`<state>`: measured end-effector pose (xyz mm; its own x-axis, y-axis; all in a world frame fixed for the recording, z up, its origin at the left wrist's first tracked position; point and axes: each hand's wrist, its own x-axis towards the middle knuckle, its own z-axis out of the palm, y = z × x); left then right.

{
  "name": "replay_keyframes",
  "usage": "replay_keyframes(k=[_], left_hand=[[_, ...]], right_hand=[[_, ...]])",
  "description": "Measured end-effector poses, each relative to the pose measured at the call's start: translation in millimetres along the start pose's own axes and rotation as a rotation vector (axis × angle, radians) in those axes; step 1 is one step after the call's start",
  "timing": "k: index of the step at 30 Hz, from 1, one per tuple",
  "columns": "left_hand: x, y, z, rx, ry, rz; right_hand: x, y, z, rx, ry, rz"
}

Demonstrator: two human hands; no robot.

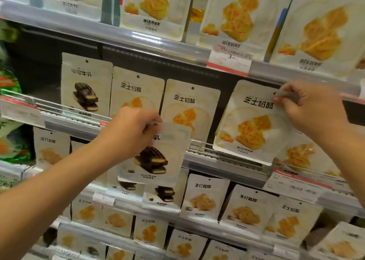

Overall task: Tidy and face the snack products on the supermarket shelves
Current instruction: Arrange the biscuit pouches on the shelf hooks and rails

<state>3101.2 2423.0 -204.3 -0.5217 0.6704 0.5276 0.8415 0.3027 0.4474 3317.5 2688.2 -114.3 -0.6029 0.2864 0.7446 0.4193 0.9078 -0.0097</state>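
My left hand (131,131) grips the top edge of a white chocolate-biscuit pouch (156,157), held in front of the middle shelf's rail. My right hand (312,109) pinches the top right corner of a white cheese-waffle pouch (250,121), which tilts slightly at the right of the middle shelf. On the same shelf stand another chocolate pouch (86,85) at the left and two cheese pouches (136,93) (189,109) between my hands.
The upper shelf holds larger cheese-waffle pouches (237,14) above a price tag (229,62). Lower shelves carry several coconut and cheese pouches (205,196). Green packets (9,137) sit at the far left. A wire divider rail (199,147) runs along the middle shelf's front.
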Motion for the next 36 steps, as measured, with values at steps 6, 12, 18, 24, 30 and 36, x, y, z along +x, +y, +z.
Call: replay_keyframes(k=[6,12,18,24,30,36], left_hand=[[-6,-6,13,-0.074,-0.054,0.022],[2,6,18,-0.133,-0.053,0.04],[12,18,24,-0.089,-0.014,0.084],[16,17,32,-0.115,-0.02,0.037],[19,16,38,-0.13,-0.032,0.005],[25,18,45,-0.098,-0.028,0.017]], right_hand=[[-3,2,26,-0.208,-0.017,-0.008],[9,23,49,-0.182,0.068,0.082],[24,32,71,-0.138,0.133,0.136],[37,32,83,-0.098,0.003,0.163],[36,29,86,-0.131,-0.303,0.267],[30,23,81,-0.163,-0.359,0.314]])
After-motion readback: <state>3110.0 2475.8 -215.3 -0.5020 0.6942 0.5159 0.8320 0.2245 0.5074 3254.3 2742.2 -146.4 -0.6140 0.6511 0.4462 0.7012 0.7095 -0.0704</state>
